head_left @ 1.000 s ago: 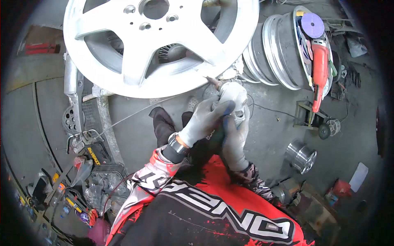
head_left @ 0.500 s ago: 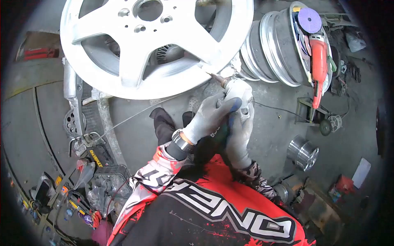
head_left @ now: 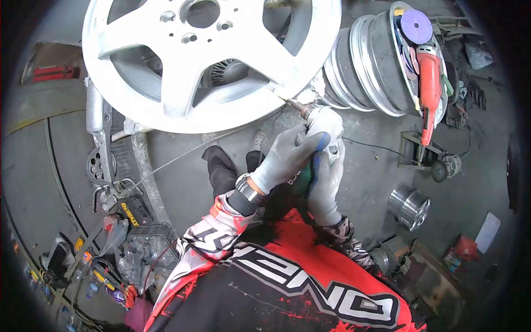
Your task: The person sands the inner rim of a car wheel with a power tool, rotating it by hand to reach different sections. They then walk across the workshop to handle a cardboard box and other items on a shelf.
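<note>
A large white-coated alloy wheel with wide spokes fills the upper left. Just below its lower right rim, both gloved hands grip a dusty die grinder. Its slim bit points up and left at the rim's inner edge; contact is too small to confirm. My left hand wraps the tool from the left, thumb across the body. On the opposite side, my right hand is closed around the tool's lower part. The gloves hide most of the tool's body.
Silver wheels are stacked sideways at the upper right, with a red angle grinder and a purple disc on them. A shiny rim sits on the floor. Bags and tools crowd the lower left. A cable runs rightward.
Both hands and the die grinder have shifted slightly to the right, the bit staying near the rim's edge. The wheel looks unmoved.
</note>
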